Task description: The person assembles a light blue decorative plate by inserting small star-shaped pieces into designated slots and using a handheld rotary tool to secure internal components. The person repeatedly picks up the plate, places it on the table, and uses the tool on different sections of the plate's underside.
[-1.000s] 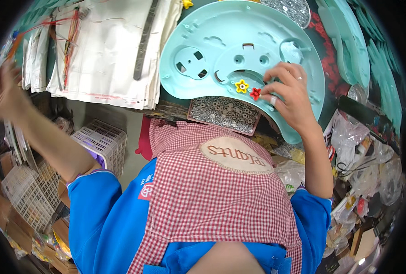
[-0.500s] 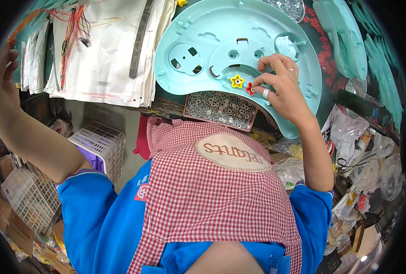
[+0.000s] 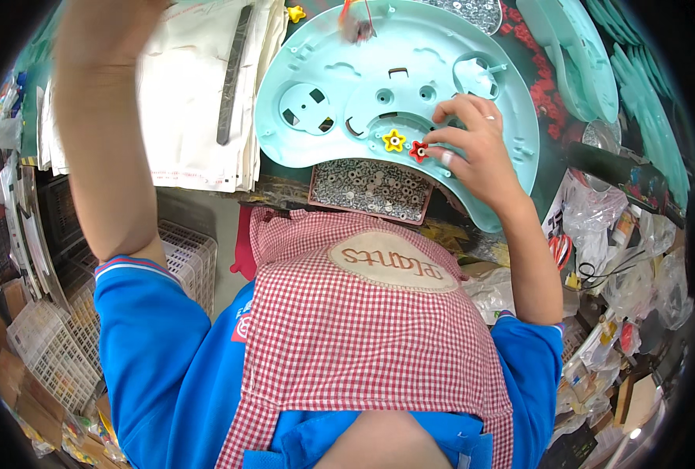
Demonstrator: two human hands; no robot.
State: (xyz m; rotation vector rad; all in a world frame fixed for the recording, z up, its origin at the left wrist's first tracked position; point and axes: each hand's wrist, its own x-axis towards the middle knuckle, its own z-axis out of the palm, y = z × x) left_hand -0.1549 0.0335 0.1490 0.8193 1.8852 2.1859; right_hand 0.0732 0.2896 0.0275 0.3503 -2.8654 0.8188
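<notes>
A large teal plastic shell (image 3: 339, 59) lies hollow side up on the table. A yellow star-shaped piece (image 3: 394, 141) sits near its front edge, with a red star-shaped piece (image 3: 418, 152) to the right; each has a pale round centre. My right hand (image 3: 476, 148) is over the shell, thumb and index finger closed at the red star's right side. My left hand (image 3: 117, 27) is raised at the top left, partly cut off by the frame, its fingers hidden. Red wires with a small dark end (image 3: 357, 27) hang blurred over the shell's far edge; their hold is out of view.
A tray of small metal parts (image 3: 371, 187) stands in front of the shell. White paper sacks (image 3: 195, 102) with a dark strip (image 3: 235, 74) lie left. More teal shells (image 3: 574, 59) are at right, near red bits (image 3: 546, 86). A yellow star (image 3: 296, 13) lies at the back.
My left hand has swung up and rightward from the far left. The red wires have moved from the paper sacks to over the shell. My right hand stays at the red star.
</notes>
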